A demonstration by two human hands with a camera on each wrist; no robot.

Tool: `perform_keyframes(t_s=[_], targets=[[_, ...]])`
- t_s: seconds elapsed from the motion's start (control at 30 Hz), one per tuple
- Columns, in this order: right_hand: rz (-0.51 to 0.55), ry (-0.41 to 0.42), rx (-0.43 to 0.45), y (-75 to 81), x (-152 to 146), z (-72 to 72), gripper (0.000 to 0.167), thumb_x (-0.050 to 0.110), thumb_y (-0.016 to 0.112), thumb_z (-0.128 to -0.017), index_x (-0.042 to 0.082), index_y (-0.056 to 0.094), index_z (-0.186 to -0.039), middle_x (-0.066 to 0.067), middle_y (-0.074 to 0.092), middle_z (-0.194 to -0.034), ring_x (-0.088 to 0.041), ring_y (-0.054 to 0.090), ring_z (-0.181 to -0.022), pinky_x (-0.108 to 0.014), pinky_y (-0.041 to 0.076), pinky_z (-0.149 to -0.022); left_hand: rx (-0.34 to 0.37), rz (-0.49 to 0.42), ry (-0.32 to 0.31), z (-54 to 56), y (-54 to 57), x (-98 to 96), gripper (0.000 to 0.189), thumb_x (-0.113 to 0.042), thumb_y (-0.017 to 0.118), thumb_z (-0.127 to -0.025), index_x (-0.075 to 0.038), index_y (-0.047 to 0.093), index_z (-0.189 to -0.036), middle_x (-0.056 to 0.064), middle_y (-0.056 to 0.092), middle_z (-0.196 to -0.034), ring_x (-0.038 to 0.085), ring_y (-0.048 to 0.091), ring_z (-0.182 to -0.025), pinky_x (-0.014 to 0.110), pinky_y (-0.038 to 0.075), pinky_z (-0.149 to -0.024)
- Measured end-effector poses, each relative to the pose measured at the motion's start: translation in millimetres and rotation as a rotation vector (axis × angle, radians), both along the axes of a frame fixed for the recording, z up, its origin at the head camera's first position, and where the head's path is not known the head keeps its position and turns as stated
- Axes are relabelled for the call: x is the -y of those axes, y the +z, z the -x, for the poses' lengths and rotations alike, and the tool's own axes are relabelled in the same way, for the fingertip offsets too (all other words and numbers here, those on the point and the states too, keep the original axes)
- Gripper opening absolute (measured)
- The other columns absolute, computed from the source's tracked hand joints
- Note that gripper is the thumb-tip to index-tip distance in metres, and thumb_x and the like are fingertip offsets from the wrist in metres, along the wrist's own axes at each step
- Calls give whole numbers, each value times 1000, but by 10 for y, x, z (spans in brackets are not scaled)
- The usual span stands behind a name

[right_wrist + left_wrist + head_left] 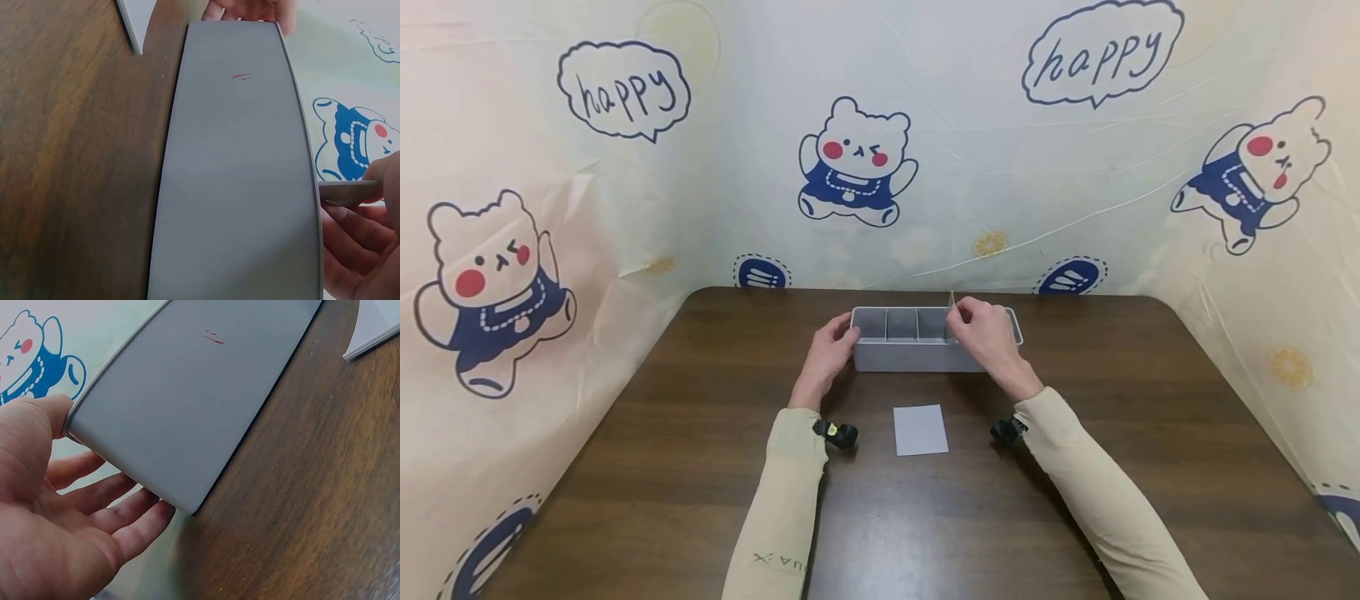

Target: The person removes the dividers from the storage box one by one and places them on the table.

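Observation:
A long grey organizer box [910, 358] with thin partitions between its compartments stands towards the far edge of the table. My left hand [829, 350] holds its left end, thumb at the rim corner and fingertips along the end wall in the left wrist view. My right hand [992, 335] pinches a thin grey divider [347, 191] between thumb and fingers. This divider stands upright above the rim, right of the middle, its lower part hidden by the box's front wall in the right wrist view. Red marks show on that front wall [181, 394].
Near me on the brown wooden table [700, 483] lies a small stack of white square panels [921, 430], between my forearms. A curtain [970, 192] printed with bears hangs behind the table and at both sides. Each wrist carries a small black camera [837, 434].

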State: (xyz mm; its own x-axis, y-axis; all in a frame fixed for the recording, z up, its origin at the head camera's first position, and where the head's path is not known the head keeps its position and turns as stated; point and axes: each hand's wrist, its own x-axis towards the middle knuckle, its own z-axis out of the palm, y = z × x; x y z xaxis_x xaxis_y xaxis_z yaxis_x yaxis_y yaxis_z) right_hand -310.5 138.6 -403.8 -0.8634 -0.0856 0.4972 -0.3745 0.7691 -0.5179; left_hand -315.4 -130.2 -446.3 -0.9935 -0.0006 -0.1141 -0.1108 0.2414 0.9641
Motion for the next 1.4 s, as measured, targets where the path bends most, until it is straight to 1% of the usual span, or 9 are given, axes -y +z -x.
perform_keyframes(t_s=[0.37,0.67,0.87,1.0,1.17,1.4], targets=[[-21,-22,-58,33,2,7,22,20,57,-93,6,73,-90,-7,70,-71,-17,56,-54,-26,44,-50,-7,6,8,17,-2,-6,52,-34,52,-100,-21,41,-149,5,40,-155,26,41,-140,46,38,-115],[-10,-19,-96,44,26,-9,21,20,57,-93,6,72,-87,-6,69,-67,-17,55,-51,-26,43,-48,14,6,12,-5,11,29,53,-34,51,-100,-21,39,-151,5,38,-156,26,39,-142,48,37,-115],[-13,-44,-107,48,28,-25,19,18,58,-93,6,72,-86,-6,69,-67,-17,55,-50,-26,43,-47,9,5,4,3,13,18,53,-33,51,-101,-20,39,-150,6,39,-156,27,39,-142,47,37,-115],[-9,-55,-97,73,29,-59,19,19,58,-93,6,71,-87,-7,68,-66,-17,54,-49,-26,41,-45,10,4,3,6,2,12,53,-34,51,-100,-21,39,-150,6,39,-156,27,41,-140,47,39,-114],[33,-58,-72,125,-2,-83,21,20,56,-95,5,70,-89,-8,68,-68,-18,55,-50,-26,40,-45,10,4,1,18,-10,6,53,-33,52,-100,-20,40,-150,6,39,-156,27,42,-140,47,39,-114],[113,-33,-46,187,-109,-59,21,18,55,-96,3,70,-93,-13,71,-79,-22,61,-60,-27,48,-52,7,7,3,2,-1,4,53,-35,52,-100,-21,40,-150,5,39,-156,27,41,-140,47,38,-115]])
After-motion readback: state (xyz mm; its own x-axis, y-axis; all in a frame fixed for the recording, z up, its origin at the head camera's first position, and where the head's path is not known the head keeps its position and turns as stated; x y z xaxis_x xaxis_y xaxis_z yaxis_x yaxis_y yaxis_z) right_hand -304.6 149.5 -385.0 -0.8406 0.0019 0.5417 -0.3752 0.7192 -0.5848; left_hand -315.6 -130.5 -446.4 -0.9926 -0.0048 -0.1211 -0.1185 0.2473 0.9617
